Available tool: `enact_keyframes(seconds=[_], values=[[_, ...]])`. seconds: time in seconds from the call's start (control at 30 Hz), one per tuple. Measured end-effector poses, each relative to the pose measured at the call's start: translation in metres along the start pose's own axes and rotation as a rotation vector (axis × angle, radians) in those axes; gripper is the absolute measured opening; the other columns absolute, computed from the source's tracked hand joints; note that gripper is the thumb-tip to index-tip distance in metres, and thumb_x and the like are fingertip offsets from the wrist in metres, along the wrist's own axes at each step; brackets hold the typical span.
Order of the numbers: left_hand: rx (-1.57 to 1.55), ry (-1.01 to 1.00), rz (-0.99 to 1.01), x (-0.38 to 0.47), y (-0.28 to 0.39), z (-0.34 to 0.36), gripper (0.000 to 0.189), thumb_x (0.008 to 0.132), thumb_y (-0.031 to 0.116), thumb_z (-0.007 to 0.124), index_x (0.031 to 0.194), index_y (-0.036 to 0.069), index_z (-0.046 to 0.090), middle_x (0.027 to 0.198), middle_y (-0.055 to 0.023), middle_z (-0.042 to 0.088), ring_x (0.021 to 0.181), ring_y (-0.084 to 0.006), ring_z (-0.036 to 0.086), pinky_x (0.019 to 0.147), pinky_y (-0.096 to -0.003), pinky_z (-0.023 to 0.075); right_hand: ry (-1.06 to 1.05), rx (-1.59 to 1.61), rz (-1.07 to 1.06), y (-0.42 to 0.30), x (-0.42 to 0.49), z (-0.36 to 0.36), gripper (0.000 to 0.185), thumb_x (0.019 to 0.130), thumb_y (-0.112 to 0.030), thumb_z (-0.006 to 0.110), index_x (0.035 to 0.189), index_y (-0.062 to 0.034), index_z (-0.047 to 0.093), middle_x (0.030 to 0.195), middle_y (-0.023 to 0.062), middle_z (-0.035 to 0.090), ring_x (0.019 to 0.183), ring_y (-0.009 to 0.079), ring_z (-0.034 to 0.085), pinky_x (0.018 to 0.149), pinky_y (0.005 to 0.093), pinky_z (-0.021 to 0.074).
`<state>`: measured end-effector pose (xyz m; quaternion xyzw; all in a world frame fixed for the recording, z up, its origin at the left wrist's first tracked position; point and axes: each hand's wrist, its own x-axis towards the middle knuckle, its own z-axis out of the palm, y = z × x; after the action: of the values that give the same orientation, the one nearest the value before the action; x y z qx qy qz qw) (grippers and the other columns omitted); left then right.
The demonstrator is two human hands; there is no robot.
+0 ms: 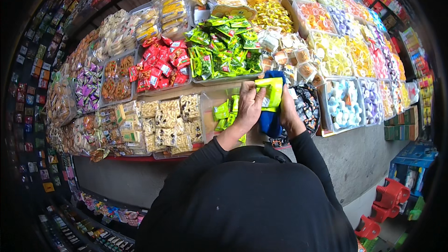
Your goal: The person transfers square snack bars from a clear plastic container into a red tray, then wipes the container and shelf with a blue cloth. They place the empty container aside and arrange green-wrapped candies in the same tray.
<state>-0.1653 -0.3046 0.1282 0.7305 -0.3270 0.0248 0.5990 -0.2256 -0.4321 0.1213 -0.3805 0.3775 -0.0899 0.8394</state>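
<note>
My left hand (249,106) grips the left side of a yellow-green snack packet (270,92). A dark blue cloth (270,123) lies under and behind the packet, between my hands. My right hand (290,110) holds the right side of the cloth, close to the packet's edge. Beneath my left wrist is a clear plastic bin (209,112) with several yellow-green packets (222,111) in it. A tray heaped with green snack packets (227,49) stands just beyond my hands. Black wrapped packets (307,105) fill a round container right of my right hand.
Red packets (161,64) and wrapped puffed-grain snacks (168,126) lie to the left. Clear boxes of sweets stand at the right, one with blue and white candies (344,103). Red plastic stools (390,196) and a blue table (413,157) are at the lower right.
</note>
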Motion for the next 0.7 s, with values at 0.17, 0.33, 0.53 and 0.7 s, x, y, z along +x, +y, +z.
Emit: enact_keyframes(seconds=[0.17,0.33,0.53,0.7], values=[[-0.063,-0.108,-0.572,-0.005,-0.043,-0.022,0.040,0.103,0.037,0.050,0.103,-0.001,0.063,0.074,-0.0139,0.062,0.069,-0.0292,0.059,0.070,-0.0410,0.0482,-0.228,-0.131,0.261,0.000,-0.032,0.006,0.046,0.102,-0.045,0.047,0.123,-0.0055,0.061,0.101,0.0036,0.069,0.081,0.0123,0.065,0.067,0.0285,0.0538],[0.276,-0.246,-0.629,-0.030,-0.114,-0.063,0.038,0.101,0.033,0.051,0.118,0.001,0.062,0.093,-0.0212,0.071,0.087,-0.0352,0.068,0.082,-0.0477,0.0501,-0.159,-0.095,0.119,0.005,-0.022,-0.035,0.053,0.100,-0.053,0.047,0.124,-0.0074,0.062,0.093,0.0010,0.067,0.071,0.0110,0.061,0.061,0.0261,0.0514],[0.599,-0.159,-0.162,0.037,-0.147,-0.091,0.061,0.088,0.025,0.072,0.144,0.014,0.049,0.121,-0.0174,0.056,0.108,-0.0305,0.057,0.093,-0.0431,0.0483,-0.229,-0.344,0.046,-0.016,-0.023,-0.047,0.054,0.101,-0.056,0.042,0.122,-0.0097,0.061,0.088,0.0015,0.064,0.070,0.0132,0.059,0.063,0.0286,0.0514],[1.008,-0.334,-0.159,0.087,-0.192,-0.125,0.083,0.079,0.017,0.078,0.150,0.019,0.037,0.150,-0.0153,0.039,0.139,-0.0354,0.035,0.110,-0.0521,0.0348,-0.234,-0.399,-0.008,0.001,-0.031,-0.037,0.058,0.104,-0.052,0.037,0.124,-0.0034,0.062,0.100,0.0038,0.068,0.081,0.0119,0.061,0.073,0.0279,0.0520]])
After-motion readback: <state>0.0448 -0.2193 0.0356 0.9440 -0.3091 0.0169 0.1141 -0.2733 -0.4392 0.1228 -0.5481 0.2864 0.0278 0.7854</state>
